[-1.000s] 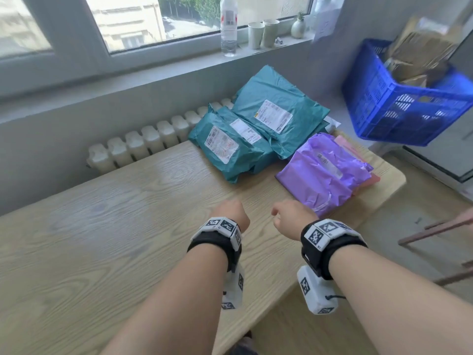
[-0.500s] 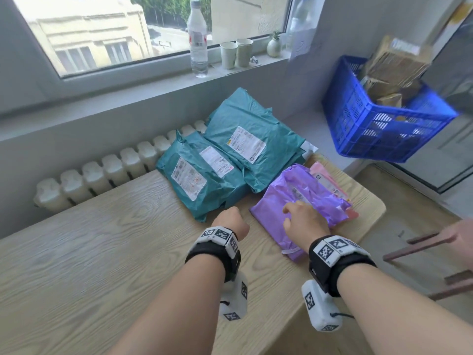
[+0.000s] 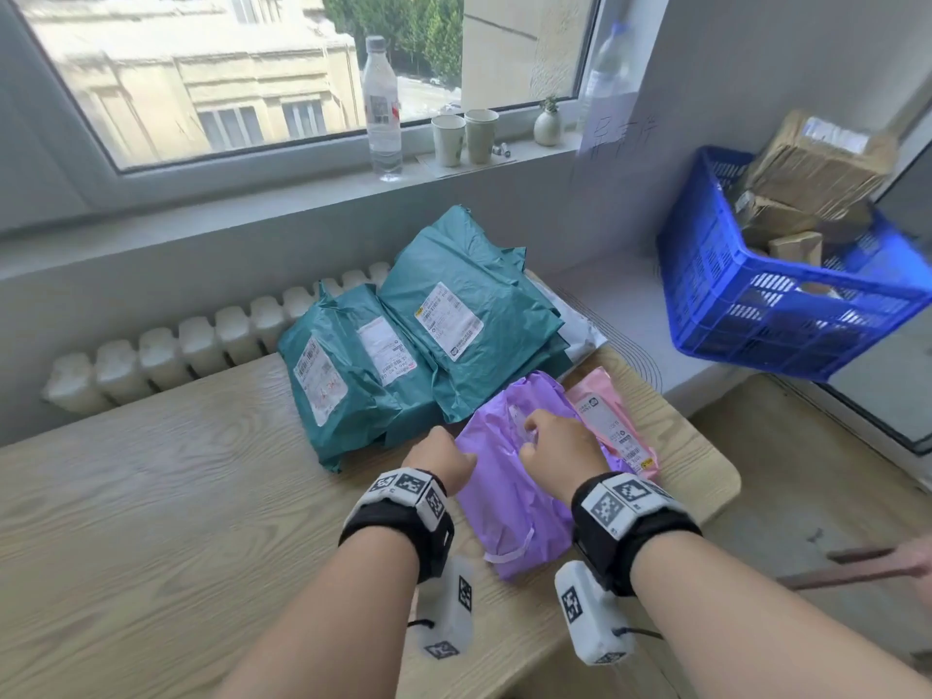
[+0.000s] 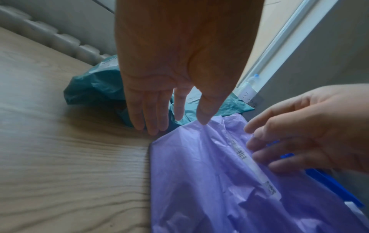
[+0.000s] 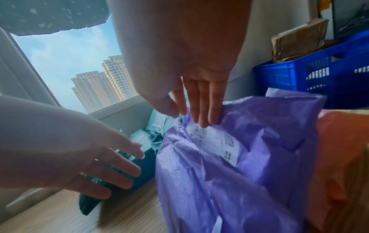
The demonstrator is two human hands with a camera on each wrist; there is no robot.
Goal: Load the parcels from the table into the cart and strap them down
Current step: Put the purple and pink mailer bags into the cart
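A purple parcel (image 3: 509, 502) lies near the table's right end, partly over a pink parcel (image 3: 618, 431). Behind them are two teal parcels (image 3: 348, 380) (image 3: 469, 325) with white labels. My left hand (image 3: 444, 459) is at the purple parcel's far left corner; in the left wrist view its fingers (image 4: 153, 126) are straight and the thumb tip touches the purple parcel (image 4: 219, 181). My right hand (image 3: 552, 438) rests on top of it; in the right wrist view its straight fingers (image 5: 203, 116) touch the purple parcel (image 5: 229, 165) beside the label.
A blue plastic crate (image 3: 731, 305) holding cardboard boxes stands on the ledge at the right. On the windowsill stand a water bottle (image 3: 382, 108), two paper cups (image 3: 464, 138) and a small vase. A radiator (image 3: 201, 345) runs behind the wooden table (image 3: 151, 496). Reddish bars (image 3: 867, 567) show at the lower right.
Both hands have moved forward from loose fists over the bare table to the purple parcel. The right hand reached it first; the left has now come to its left corner.
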